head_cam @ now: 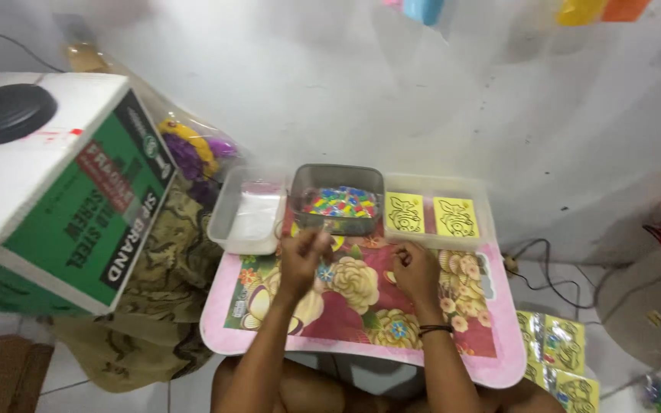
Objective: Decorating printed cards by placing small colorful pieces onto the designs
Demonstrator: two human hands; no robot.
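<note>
- Landmark: grey tray of bright mixed-colour beads, at far edge of floral pink-rimmed lap table.
- Left hand raised just in front of grey tray, fingertips drawn together, seemingly pinching a small blue-white piece; piece too blurred to identify.
- Right hand in front and to right of grey tray, fingers curled inward; cannot tell whether anything held.
- Clear tub with white contents touching grey tray's left side; clear tray with two yellow printed cards against its right side.
- Judgement: best done low over table, close to grey tray, wrists braced, one piece at a time, so a dropped piece lands on the board.
- Hard to read: fingertip contact, thread or string if any, tub contents.
- Cut off: green-and-white carton far left of grey tray; yellow packets on floor to its right.
</note>
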